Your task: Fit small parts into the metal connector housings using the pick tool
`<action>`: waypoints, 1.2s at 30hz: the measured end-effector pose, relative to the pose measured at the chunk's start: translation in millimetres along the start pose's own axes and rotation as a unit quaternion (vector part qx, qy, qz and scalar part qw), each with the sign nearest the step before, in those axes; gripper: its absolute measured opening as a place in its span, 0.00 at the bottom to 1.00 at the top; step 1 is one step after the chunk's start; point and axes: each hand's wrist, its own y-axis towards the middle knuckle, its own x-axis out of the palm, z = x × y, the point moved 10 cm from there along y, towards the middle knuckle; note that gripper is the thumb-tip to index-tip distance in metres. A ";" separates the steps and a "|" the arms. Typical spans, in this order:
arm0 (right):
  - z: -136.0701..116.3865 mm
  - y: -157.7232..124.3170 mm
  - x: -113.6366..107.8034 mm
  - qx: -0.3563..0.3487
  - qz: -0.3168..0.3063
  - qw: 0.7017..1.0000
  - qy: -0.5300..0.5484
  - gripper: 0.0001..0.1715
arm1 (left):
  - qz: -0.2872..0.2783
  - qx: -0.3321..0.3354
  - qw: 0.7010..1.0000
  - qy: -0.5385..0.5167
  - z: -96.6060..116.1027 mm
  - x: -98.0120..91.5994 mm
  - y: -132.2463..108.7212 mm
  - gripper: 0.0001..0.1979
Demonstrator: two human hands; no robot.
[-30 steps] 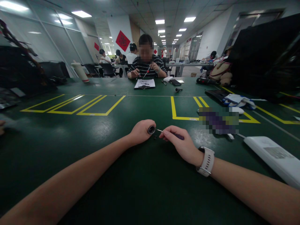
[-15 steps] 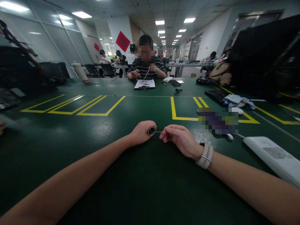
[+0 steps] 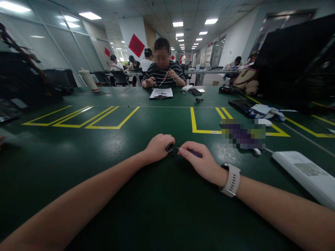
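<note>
I see a dark green table [image 3: 78,157] marked with yellow lines [image 3: 193,120], glass partitions [image 3: 60,45] beyond its left edge, and lit ceiling panels [image 3: 177,24] overhead.

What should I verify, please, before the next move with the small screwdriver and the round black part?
1. Left hand grips the round black part: ok.
2. Right hand holds the screwdriver by its purple handle: ok.
3. Screwdriver tip seated in the part: cannot tell, too small to see.
4. Small loose pieces safe on the green table: not ok, they lie right under the shaft, close to the fingers.
5. White flat device apart from the right forearm: ok.
</note>
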 end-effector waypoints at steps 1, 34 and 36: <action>5.8 1.2 -0.8 0.019 0.000 0.999 0.040 0.11 | -0.002 0.004 1.000 -0.004 0.9 0.2 -0.1 0.04; 42.8 8.5 1.4 0.140 0.003 0.935 0.325 0.10 | 0.017 -0.007 0.995 -0.096 -2.2 -5.1 -0.6 0.05; 43.7 8.4 1.5 0.142 0.008 0.930 0.339 0.10 | 0.017 -0.016 0.995 -0.095 -4.4 -4.6 -0.2 0.05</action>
